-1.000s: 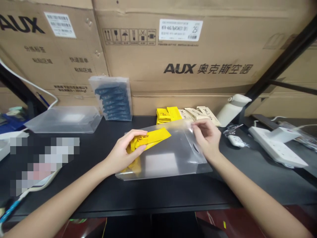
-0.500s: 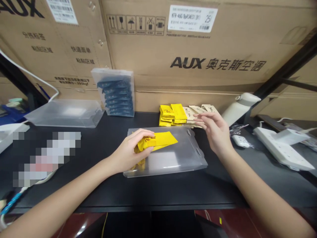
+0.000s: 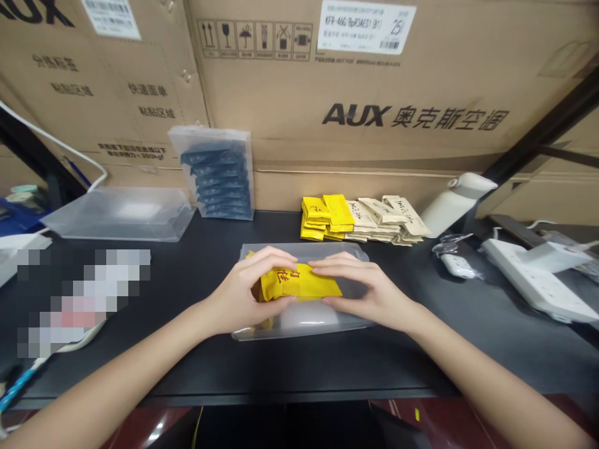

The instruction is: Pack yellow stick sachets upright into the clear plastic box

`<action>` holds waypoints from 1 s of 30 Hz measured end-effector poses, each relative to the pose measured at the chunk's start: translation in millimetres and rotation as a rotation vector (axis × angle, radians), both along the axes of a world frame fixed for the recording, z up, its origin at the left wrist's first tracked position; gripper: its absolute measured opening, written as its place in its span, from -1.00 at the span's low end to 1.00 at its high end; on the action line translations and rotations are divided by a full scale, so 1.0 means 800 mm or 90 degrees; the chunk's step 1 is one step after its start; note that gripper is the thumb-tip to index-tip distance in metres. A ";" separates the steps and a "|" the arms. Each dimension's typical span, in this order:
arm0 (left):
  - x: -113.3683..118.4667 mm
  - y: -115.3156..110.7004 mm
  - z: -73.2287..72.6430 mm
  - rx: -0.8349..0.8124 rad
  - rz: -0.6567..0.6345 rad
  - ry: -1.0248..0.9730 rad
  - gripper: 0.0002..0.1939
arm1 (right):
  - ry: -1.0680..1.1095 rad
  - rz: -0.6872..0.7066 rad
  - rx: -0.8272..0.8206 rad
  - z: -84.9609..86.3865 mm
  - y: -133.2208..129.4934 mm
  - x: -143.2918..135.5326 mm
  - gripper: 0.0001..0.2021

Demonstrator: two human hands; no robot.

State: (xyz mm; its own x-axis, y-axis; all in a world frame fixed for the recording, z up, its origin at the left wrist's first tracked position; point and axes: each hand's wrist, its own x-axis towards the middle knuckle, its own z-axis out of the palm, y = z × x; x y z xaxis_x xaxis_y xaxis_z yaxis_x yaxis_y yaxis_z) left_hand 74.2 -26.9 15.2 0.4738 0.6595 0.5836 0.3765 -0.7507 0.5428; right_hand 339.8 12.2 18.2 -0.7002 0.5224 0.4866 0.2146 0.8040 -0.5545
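A yellow packet (image 3: 304,284) with dark printed characters lies flat over a clear plastic box (image 3: 306,321) in front of me. My left hand (image 3: 255,287) grips its left part, fingers along the far edge and thumb along the near edge. On the right portion, my right hand (image 3: 367,287) holds the packet the same way, its fingertips and thumb at opposite edges. More yellow shows through the box's left end, partly hidden by my left hand.
Behind the box stand stacked yellow packets (image 3: 339,212) and beige packets (image 3: 390,215). A clear box of blue packets (image 3: 219,178) stands upright at back left, near a clear plastic tray (image 3: 126,212). A white bottle (image 3: 452,202) and a power strip (image 3: 538,277) are at right.
My right hand has moved left and down from beside the beige packets onto the yellow packet. The packet has come slightly nearer to me, with my left hand still on it.
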 end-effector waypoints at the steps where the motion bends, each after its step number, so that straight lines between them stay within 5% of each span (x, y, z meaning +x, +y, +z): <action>1: 0.000 0.000 0.000 0.001 -0.003 0.000 -0.65 | -0.001 -0.001 -0.003 0.000 0.000 0.000 -0.54; 16: -0.003 0.002 -0.003 -0.016 0.012 -0.024 -0.57 | 0.038 -0.059 -0.028 -0.002 0.006 0.003 -0.56; 22: -0.003 0.004 -0.007 -0.017 0.024 -0.048 -0.60 | 0.139 -0.068 -0.241 -0.006 0.008 0.006 -0.31; 30: -0.003 0.005 -0.004 0.041 0.018 -0.055 -0.62 | 0.253 -0.047 -0.400 -0.008 0.012 0.004 -0.31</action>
